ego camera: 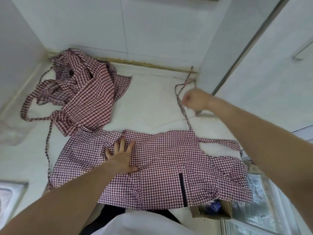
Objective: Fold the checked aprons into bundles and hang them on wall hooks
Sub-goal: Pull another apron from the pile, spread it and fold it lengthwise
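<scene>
The spread checked apron (169, 167) lies on the white counter (152, 102), pinned by the flat, splayed left hand (121, 156). Beyond it, the curled right hand (194, 100) appears to pull its tie strap (183, 111), though blurred. Next, probably tuck the strap in and fold.

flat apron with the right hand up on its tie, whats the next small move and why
Probably draw the tie in onto the flat apron. The right hand, blurred, seems curled round it far from the body, while the left hand presses the cloth flat. Loose ties would trail once it is folded.
</scene>
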Demonstrator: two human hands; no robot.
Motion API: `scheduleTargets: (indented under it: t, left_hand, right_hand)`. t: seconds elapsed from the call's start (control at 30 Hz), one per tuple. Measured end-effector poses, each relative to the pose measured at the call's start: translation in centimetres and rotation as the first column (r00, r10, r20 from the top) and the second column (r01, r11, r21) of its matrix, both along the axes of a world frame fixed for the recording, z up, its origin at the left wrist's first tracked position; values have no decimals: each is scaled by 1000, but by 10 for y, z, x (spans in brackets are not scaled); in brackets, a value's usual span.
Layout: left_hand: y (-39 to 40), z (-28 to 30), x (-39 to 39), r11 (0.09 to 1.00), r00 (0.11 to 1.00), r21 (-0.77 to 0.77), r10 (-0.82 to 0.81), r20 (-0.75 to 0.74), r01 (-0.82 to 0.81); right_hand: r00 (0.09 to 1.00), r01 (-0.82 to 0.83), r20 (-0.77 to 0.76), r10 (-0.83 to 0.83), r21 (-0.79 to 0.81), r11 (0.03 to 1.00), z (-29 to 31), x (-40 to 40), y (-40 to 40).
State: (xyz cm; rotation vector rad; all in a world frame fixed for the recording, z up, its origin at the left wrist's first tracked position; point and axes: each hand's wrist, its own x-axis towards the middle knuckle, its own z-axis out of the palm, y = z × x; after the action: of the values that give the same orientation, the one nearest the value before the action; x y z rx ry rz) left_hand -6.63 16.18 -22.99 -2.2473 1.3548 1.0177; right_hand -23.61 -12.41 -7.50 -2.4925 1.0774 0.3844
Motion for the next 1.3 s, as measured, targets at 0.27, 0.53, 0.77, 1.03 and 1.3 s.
scheduleTargets:
  t: [0.27, 0.53, 0.77, 1.03, 1.3]
  left_hand:
    - [-7, -1, -3, 1000, 1000, 3, 4, 2, -4]
    - [-23, -2, -5, 902, 994, -428, 6, -106, -51]
    - [-2, 7, 44, 714, 798, -576, 579, 166, -398]
    - [27, 2, 110, 424, 493, -421, 868, -66, -802]
    - [18, 22, 129, 634, 716, -358, 676, -174, -686]
  right_hand:
    - [984, 134, -130, -122, 89, 987, -132, -115, 78]
    - [891, 365, -237, -387, -133, 921, -143, -146, 70]
    - [963, 270, 16, -270, -27, 962, -148, -79, 107]
    - [931, 362, -80, -356, 70, 930, -150, -57, 105]
    - [898, 432, -115, -424, 59, 900, -150, -45, 106]
